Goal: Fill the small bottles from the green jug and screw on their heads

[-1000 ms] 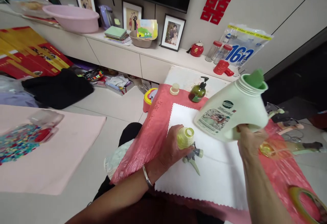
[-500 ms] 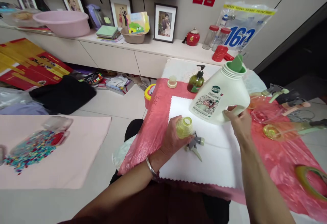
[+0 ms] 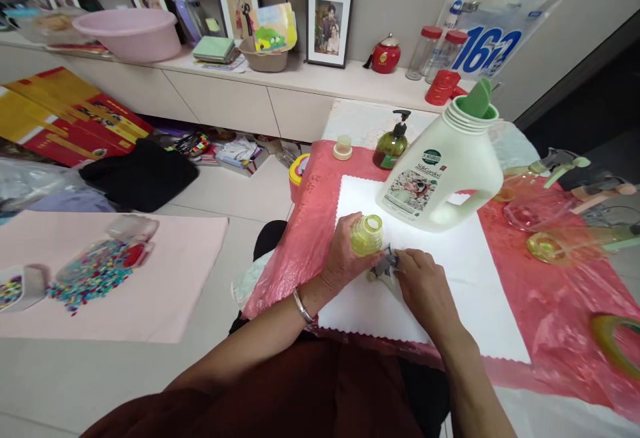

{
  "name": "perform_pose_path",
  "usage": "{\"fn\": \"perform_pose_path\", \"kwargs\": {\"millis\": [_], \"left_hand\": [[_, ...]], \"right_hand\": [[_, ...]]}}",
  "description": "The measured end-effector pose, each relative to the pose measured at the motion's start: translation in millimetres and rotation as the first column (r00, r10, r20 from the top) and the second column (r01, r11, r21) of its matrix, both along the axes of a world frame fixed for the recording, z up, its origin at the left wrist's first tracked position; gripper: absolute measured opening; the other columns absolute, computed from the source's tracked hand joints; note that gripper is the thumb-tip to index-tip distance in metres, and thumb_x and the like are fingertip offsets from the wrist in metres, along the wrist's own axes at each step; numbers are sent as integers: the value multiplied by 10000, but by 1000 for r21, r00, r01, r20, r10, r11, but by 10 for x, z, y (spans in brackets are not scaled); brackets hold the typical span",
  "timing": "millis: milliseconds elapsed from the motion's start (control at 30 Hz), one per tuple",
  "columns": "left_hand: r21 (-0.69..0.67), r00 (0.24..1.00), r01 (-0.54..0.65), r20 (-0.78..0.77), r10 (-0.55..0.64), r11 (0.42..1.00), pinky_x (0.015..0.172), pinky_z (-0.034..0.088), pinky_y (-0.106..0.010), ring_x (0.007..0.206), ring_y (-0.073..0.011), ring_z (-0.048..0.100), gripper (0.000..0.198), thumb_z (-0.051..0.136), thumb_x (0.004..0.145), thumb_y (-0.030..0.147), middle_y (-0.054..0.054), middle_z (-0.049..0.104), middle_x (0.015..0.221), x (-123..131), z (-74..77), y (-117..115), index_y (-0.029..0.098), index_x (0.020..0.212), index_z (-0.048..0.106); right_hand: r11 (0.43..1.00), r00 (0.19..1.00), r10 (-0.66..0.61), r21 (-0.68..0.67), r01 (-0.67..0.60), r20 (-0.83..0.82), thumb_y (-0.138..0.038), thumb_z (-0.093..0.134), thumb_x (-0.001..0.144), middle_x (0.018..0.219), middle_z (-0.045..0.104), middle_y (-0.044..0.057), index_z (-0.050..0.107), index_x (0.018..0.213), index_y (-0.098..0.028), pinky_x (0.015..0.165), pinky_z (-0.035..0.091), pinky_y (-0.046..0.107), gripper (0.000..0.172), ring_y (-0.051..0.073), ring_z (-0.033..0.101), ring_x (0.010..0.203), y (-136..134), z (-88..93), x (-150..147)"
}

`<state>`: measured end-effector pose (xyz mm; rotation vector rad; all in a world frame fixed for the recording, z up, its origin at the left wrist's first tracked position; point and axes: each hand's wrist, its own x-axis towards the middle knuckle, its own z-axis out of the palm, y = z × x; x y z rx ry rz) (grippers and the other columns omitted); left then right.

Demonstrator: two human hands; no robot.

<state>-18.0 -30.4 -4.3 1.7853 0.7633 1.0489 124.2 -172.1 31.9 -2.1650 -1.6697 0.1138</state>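
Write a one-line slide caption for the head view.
Left hand holds a small yellow-green bottle; right hand grasps the trigger spray head beside it, white jug behind.

The left hand (image 3: 345, 258) gripped a small yellow-green bottle (image 3: 367, 235), upright with its mouth open, on a white cloth (image 3: 465, 271). Just beside it, the right hand (image 3: 423, 285) closed its fingers over a grey spray head (image 3: 386, 266) lying on the cloth. Behind them stood 1 large white jug (image 3: 443, 175), uncapped, with a green spout showing in its neck. A dark green pump bottle (image 3: 393, 145) and a pale cap (image 3: 343, 148) sat further back on the pink plastic sheet (image 3: 555, 305). On the left, coloured beads (image 3: 95, 271) lay spilled on a pink mat (image 3: 165, 291).
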Motion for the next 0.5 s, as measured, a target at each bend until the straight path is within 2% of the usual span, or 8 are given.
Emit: {"fn": "perform_pose_path", "kwargs": {"millis": [100, 167, 233, 333, 400, 433, 500], "left_hand": [[24, 1000, 4, -23, -3, 1000, 1070, 515, -498, 1238, -311, 607, 939, 770, 666, 710, -150, 586, 1307, 2, -6, 1, 194, 1368, 419], [23, 1000, 2, -20, -1, 1000, 1069, 515, -495, 1243, -312, 605, 947, 763, 665, 725, -155, 585, 1319, 7, -18, 5, 192, 1368, 418], [6, 1000, 1, -7, -1, 1000, 1059, 521, -503, 1230, -316, 612, 956, 797, 637, 710, -154, 590, 1317, 14, -30, 12, 194, 1354, 433], [-18, 1000, -13, 5, 13, 1000, 1060, 519, -526, 1216, -329, 618, 950, 871, 588, 631, -148, 601, 1296, 18, -13, 21, 194, 1326, 461], [-18, 1000, -14, -9, 14, 1000, 1076, 509, -533, 1225, -337, 612, 928, 899, 587, 565, -149, 605, 1295, 7, 32, 24, 191, 1320, 472], [-16, 1000, -8, -22, 8, 1000, 1083, 505, -533, 1229, -338, 610, 912, 906, 594, 535, -150, 605, 1298, -2, 60, 23, 190, 1320, 476], [-17, 999, 6, -48, -7, 1000, 1086, 504, -534, 1225, -338, 609, 874, 911, 609, 491, -149, 605, 1303, -21, 103, 21, 192, 1314, 489]], "right_hand": [[1000, 996, 4, -30, -2, 87, -149, 398, 936, 1081, 609, 125, 639, 1146, -154, 741, 388, 364, 319, 281, 532, 971, 51, -54, 2], [1000, 994, 17, -14, -15, 107, -151, 399, 938, 1064, 611, 117, 630, 1124, -154, 739, 392, 355, 297, 266, 538, 965, 37, -14, 50], [999, 994, 33, 31, -36, 107, -195, 396, 964, 1087, 611, 103, 613, 1151, -158, 773, 426, 359, 289, 241, 552, 971, -17, 103, 121], [989, 998, 3, 145, -12, 62, -378, 426, 1034, 1114, 616, 68, 615, 1194, -181, 814, 460, 341, 316, 210, 563, 976, -148, 391, 211], [965, 995, -79, 247, 91, -61, -499, 535, 1009, 1083, 623, 41, 656, 1195, -215, 782, 454, 318, 360, 200, 565, 940, -238, 607, 214], [935, 976, -122, 308, 174, -179, -509, 615, 973, 1081, 624, 33, 670, 1216, -235, 776, 453, 310, 371, 198, 569, 930, -273, 708, 197], [828, 873, -152, 422, 368, -464, -431, 729, 916, 1157, 609, 34, 647, 1309, -268, 800, 468, 307, 433, 201, 585, 962, -304, 880, 148]]}}
